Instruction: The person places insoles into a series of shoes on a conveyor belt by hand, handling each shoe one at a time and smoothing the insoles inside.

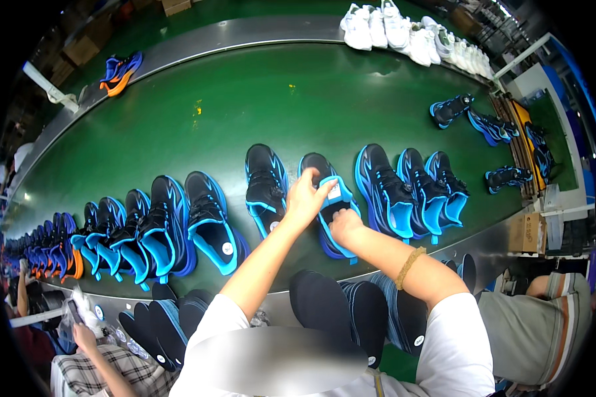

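A black sneaker with bright blue trim point(316, 163) stands in front of me, toe pointing away, on the green work surface. My left hand point(303, 200) grips it near the tongue, thumb against the blue tongue lining point(335, 190), which bears a white label. Inside the shoe's opening is my right hand point(346, 227), its fingers curled and partly hidden; whatever they hold does not show. Close by on the left stands another black and blue sneaker point(265, 169), a round white sticker inside it. To the right is a similar sneaker point(376, 173).
Rows of matching sneakers point(167, 205) stretch left. Black insoles point(320, 301) lie in stacks along the near metal edge point(265, 299). White shoes point(397, 30) line the far ledge, with an orange-soled pair point(121, 73) at far left. Other people work at both sides.
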Tool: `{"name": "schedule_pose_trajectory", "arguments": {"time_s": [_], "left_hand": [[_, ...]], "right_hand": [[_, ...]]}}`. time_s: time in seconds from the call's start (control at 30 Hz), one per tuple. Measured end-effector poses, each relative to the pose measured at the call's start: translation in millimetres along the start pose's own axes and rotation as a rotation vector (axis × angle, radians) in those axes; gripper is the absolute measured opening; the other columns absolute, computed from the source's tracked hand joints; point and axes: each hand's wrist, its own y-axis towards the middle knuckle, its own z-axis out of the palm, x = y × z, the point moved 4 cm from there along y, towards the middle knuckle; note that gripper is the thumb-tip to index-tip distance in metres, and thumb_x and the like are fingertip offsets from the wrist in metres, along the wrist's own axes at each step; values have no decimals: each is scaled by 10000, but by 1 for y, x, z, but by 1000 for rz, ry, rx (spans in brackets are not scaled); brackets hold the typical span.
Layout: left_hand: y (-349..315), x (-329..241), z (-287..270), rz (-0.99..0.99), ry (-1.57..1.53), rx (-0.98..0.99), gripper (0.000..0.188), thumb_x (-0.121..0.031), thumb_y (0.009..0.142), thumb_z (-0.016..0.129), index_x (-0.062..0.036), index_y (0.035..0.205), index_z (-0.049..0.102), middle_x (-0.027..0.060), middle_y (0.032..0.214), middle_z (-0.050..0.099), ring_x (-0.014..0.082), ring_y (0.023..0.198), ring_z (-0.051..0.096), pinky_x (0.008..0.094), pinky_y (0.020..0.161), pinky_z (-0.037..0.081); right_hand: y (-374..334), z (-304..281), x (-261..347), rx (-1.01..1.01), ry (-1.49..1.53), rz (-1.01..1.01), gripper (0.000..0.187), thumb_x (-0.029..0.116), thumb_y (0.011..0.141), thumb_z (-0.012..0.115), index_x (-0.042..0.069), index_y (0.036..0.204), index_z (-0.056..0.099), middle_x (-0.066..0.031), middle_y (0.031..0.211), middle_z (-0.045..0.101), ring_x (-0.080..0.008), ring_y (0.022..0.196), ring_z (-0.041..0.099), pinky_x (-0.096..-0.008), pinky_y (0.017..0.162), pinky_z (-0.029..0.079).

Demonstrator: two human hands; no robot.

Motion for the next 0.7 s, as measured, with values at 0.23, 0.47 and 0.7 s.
{"name": "schedule_pose_trajectory", "arguments": {"time_s": [0.23,0.47,0.7], "left_hand": [[-6,-23,-2,663,482,-84,259,-201,736,631,-65,916,504,102,755,515,291,642,554,398,580,440],[-3,-29,9,662,666,243,378,-284,670,693,-49,862,467,100,725,502,276,623,592,373,532,473],[-38,-28,1,790,912,103,234,-299,781,582,-100,789,460,53,689,481,201,529,546,327,470,414]], "right_hand": [[-57,-34,-11,144,372,-312,515,322,861,272,-28,920,645,-167,1001,619,-256,1062,530,-404,1061,171],[-64,-20,-6,-102,561,-144,476,380,812,370,-35,881,593,-187,934,606,-271,1015,529,-415,1083,93],[-139,16,12,-571,608,65,293,291,807,551,95,1008,636,-167,1037,493,-322,1085,389,-529,996,203]]}}
